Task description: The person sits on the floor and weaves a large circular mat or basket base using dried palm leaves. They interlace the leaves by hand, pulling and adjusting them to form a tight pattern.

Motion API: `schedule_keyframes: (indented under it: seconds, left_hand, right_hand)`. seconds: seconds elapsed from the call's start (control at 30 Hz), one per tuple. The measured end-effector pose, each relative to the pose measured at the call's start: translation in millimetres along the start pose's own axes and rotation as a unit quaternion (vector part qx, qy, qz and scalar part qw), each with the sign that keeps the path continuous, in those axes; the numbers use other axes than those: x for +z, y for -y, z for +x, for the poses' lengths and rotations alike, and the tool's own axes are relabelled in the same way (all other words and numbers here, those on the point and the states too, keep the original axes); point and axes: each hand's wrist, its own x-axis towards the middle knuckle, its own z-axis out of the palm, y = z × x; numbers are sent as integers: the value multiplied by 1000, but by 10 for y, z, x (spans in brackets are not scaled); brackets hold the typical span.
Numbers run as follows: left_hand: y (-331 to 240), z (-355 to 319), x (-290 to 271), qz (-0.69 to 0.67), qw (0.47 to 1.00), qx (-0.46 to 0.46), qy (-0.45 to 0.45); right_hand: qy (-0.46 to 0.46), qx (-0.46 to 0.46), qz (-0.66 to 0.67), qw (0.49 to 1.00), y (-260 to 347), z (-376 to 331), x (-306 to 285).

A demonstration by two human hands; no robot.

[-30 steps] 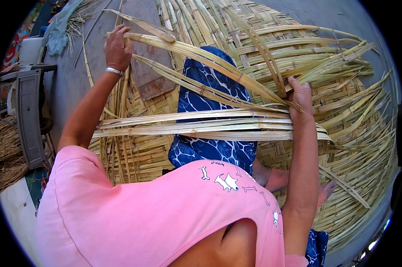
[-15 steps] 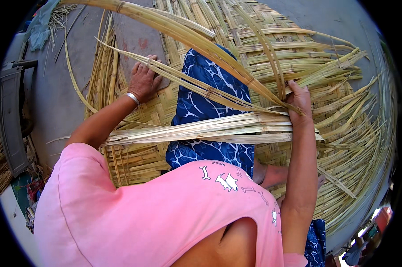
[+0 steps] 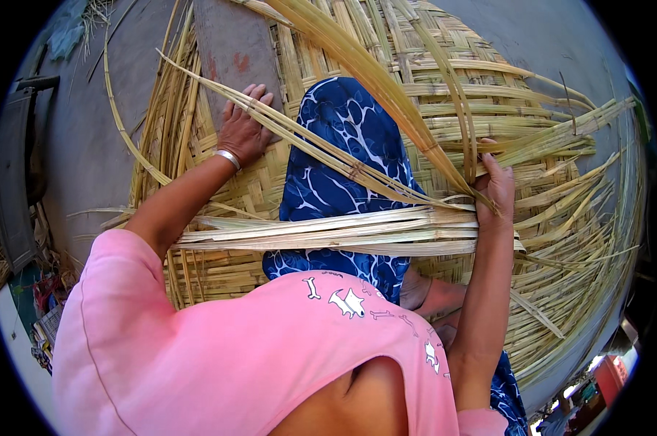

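Observation:
My right hand (image 3: 497,190) is closed round the ends of long split reed strips (image 3: 387,94), which arch up and away to the far left. A second, narrower bunch of strips (image 3: 292,129) runs from near that hand across my knee to the upper left. My left hand (image 3: 246,134) rests palm down with its fingers stretched out, at the edge of a wooden board (image 3: 238,51) and the woven mat (image 3: 259,192); the narrow bunch crosses at its fingers. Pale flattened strips (image 3: 328,231) lie across my lap, their right end by my right wrist.
Loose strip ends (image 3: 568,283) fan out from the mat on the right. More reeds (image 3: 172,109) lie left of the board on the grey floor (image 3: 78,160). A dark grey panel (image 3: 12,182) stands at the far left. My blue-patterned knee (image 3: 347,145) is over the mat.
The view has shifted slightly. The arching strips in my right hand have swung to the right at their far part. My left hand stays flat by the board.

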Motion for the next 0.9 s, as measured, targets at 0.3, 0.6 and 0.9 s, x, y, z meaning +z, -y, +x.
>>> schedule_keyframes:
  seconds: [0.3, 0.6, 0.9]
  left_hand:
    - [150, -60, 167, 71, 992, 58, -87]
    - [76, -70, 112, 46, 996, 51, -65]
    - [59, 11, 13, 63, 997, 49, -19]
  right_hand:
    - [22, 36, 37, 998, 11, 33, -58]
    - [-3, 13, 29, 999, -31, -3, -33]
    - [-7, -1, 66, 998, -132, 112, -116]
